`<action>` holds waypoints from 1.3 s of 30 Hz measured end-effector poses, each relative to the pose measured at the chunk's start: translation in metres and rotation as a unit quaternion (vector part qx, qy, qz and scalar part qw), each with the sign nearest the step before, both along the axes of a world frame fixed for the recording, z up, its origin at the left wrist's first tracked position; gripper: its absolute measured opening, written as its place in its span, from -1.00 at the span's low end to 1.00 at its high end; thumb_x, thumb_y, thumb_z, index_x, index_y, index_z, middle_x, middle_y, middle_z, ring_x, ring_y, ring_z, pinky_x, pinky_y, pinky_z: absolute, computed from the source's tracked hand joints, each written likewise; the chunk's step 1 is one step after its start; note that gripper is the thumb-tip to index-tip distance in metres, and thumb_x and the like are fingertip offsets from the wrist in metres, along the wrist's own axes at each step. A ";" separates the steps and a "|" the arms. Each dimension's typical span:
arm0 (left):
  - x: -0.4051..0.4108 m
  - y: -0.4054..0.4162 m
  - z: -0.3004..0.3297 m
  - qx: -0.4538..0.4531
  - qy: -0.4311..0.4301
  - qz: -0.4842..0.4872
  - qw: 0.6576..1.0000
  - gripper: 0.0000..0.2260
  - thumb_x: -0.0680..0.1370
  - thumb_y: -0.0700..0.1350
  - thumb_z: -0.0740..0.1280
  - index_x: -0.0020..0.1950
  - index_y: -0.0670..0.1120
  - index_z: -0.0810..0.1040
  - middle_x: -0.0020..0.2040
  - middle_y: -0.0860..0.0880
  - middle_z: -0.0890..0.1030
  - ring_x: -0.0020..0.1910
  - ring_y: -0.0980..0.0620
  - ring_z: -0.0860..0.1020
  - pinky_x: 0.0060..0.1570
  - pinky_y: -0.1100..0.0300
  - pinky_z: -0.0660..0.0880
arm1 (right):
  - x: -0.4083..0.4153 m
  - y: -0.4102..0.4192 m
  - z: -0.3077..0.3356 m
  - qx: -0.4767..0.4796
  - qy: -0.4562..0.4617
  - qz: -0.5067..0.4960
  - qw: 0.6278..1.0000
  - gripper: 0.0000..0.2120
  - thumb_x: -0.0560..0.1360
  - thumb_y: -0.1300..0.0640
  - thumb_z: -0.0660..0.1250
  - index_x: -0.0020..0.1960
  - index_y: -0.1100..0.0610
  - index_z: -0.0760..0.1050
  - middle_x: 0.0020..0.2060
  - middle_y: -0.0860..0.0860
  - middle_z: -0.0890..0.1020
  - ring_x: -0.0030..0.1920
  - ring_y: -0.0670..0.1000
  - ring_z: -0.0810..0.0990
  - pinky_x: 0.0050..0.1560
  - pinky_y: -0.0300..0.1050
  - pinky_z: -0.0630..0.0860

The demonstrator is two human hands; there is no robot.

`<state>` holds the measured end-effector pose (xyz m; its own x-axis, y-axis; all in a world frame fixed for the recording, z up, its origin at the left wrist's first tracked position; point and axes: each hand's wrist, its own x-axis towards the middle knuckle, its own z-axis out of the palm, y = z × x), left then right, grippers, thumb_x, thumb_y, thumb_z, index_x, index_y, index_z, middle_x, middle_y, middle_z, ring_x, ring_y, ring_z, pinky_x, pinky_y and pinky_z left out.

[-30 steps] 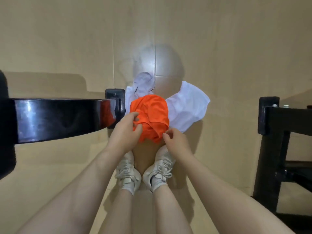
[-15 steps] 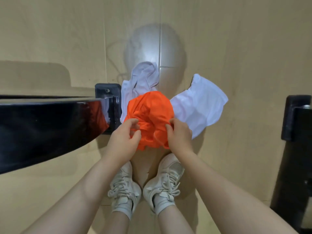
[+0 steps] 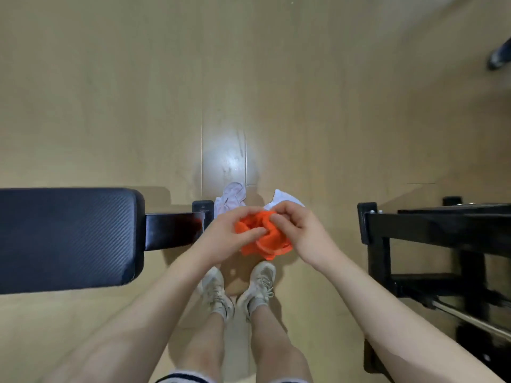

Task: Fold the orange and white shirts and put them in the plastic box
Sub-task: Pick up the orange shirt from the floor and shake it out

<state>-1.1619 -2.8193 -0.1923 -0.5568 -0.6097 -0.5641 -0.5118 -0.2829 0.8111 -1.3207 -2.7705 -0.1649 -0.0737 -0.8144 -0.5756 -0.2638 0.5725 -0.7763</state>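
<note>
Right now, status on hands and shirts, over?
Left hand and right hand both grip bunched orange shirt. White shirt on floor beyond. Plastic box not in view.

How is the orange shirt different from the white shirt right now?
The orange shirt is held up, bunched between the left hand and the right hand; the white shirt lies on the floor, untouched. The orange shirt shows almost whole, while the white shirt is mostly hidden behind the hands. Both are crumpled, not folded.
</note>
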 end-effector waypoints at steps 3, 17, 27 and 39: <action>0.004 -0.001 0.075 -0.045 0.054 -0.025 0.997 -0.92 0.48 -0.13 0.35 -0.15 0.06 0.56 -0.36 0.21 0.57 -0.39 0.29 0.47 -0.31 0.45 0.36 | -0.004 0.004 0.086 -0.008 -0.028 0.034 0.999 -0.85 0.52 0.26 0.27 -0.16 0.07 0.50 -0.36 -0.05 0.54 -0.39 -0.25 0.44 -0.30 -0.36 0.36; 0.019 -0.015 0.210 -0.236 -0.063 -0.090 0.966 -0.83 0.43 0.08 0.17 -0.33 0.05 0.36 -0.38 0.04 0.42 -0.29 0.02 0.39 -0.29 0.15 0.28 | -0.055 0.037 0.211 -0.056 0.341 -0.008 0.938 -0.90 0.47 0.19 0.29 -0.13 0.22 0.55 -0.26 0.07 0.57 -0.19 0.06 0.49 -0.18 -0.10 0.37; -0.007 0.041 0.234 -0.161 0.102 0.094 0.977 -0.82 0.48 -0.20 0.30 -0.07 0.10 0.42 -0.17 0.07 0.49 -0.29 0.42 0.46 -0.10 0.34 0.41 | -0.037 0.036 0.282 -0.055 -0.106 -0.138 0.983 -0.81 0.50 0.23 0.28 -0.29 0.14 0.48 -0.36 0.12 0.46 -0.41 0.04 0.42 -0.31 -0.14 0.39; -0.053 0.128 0.283 -0.331 0.018 0.124 0.935 -0.84 0.44 -0.13 0.42 -0.25 0.06 0.47 -0.34 0.07 0.52 -0.40 0.29 0.44 -0.33 0.40 0.33 | -0.050 0.084 0.289 -0.119 -0.065 0.027 0.990 -0.90 0.45 0.22 0.36 -0.22 0.12 0.48 -0.36 0.03 0.51 -0.37 -0.06 0.47 -0.31 -0.23 0.45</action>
